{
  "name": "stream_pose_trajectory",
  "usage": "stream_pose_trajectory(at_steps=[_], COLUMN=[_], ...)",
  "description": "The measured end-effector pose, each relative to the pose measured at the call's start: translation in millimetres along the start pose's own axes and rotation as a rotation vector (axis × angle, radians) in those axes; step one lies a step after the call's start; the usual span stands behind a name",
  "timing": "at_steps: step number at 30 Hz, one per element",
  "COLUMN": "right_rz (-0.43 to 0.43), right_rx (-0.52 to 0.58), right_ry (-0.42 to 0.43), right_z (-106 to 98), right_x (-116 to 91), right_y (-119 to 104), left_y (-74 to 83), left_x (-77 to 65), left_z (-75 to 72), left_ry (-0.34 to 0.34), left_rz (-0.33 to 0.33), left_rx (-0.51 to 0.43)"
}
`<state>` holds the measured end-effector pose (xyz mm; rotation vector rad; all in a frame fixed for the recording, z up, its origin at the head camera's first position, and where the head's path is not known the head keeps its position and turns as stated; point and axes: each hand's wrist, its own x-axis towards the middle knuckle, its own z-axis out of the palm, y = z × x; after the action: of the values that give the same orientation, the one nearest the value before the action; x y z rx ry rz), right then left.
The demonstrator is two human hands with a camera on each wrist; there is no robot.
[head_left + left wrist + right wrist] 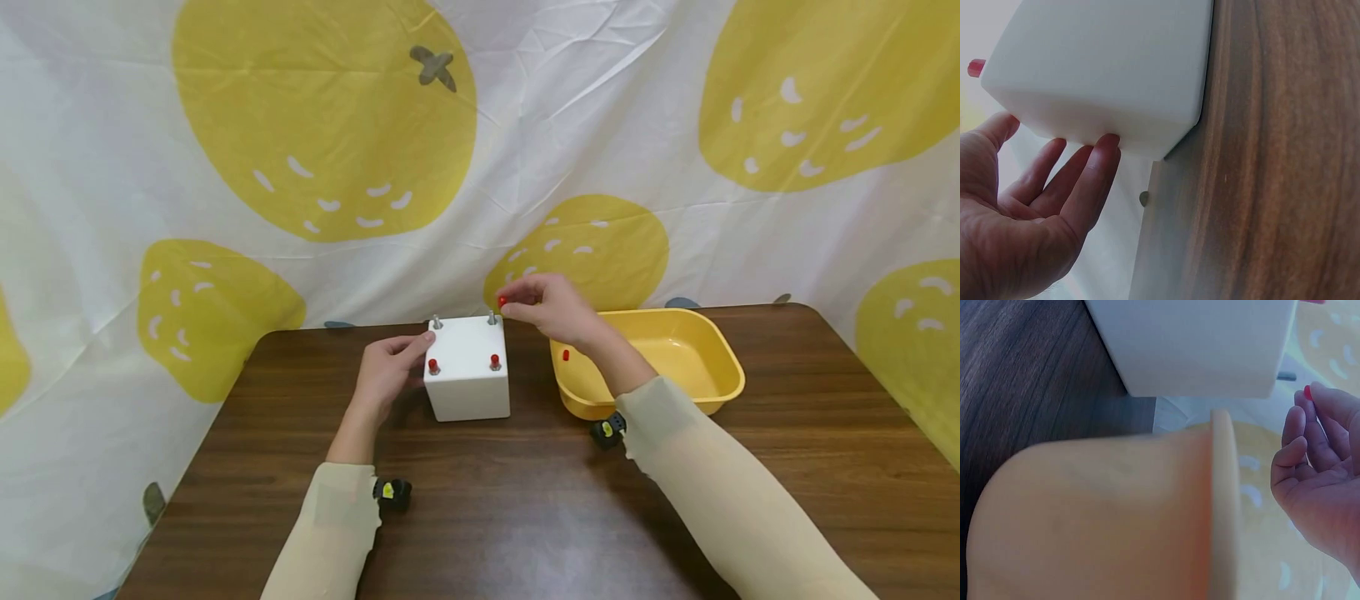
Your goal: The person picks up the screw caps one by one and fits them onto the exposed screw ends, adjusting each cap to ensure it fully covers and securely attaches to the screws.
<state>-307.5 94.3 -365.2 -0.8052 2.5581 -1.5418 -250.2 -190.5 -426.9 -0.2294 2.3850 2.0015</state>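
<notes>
A white box (468,392) stands on the table, with a metal bolt (438,322) at each corner of its top. Red caps (495,361) cover the two front bolts; the rear two show bare metal. My left hand (386,371) rests on the box's left side, thumb at the top edge and fingertips touching the wall, as the left wrist view shows. Between thumb and fingertips, my right hand (553,310) pinches a small red cap (502,300), just above and right of the rear right bolt (492,318). The right wrist view shows this cap (1308,392) near the bolt's end.
A yellow plastic tub (727,367) stands right of the box, below the right forearm. Another red cap (566,355) lies inside, at its left. The brown wooden table (480,500) reaches back to a white cloth (360,283) printed with yellow fruit.
</notes>
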Motion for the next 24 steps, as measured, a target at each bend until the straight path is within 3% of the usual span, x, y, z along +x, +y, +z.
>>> stream_pose_trajectory(at_steps=[12,24], right_rz=[0.005,0.026], right_rx=[0.017,-0.042], right_ry=[-0.030,-0.046], right_z=[11,15], right_x=[5,6], right_y=[1,6], left_y=[1.1,2.0], left_x=[-1.3,-1.7], left_z=[2.0,1.9], left_ry=[-0.011,-0.006], left_rz=[-0.001,-0.006], left_rx=[-0.027,-0.021])
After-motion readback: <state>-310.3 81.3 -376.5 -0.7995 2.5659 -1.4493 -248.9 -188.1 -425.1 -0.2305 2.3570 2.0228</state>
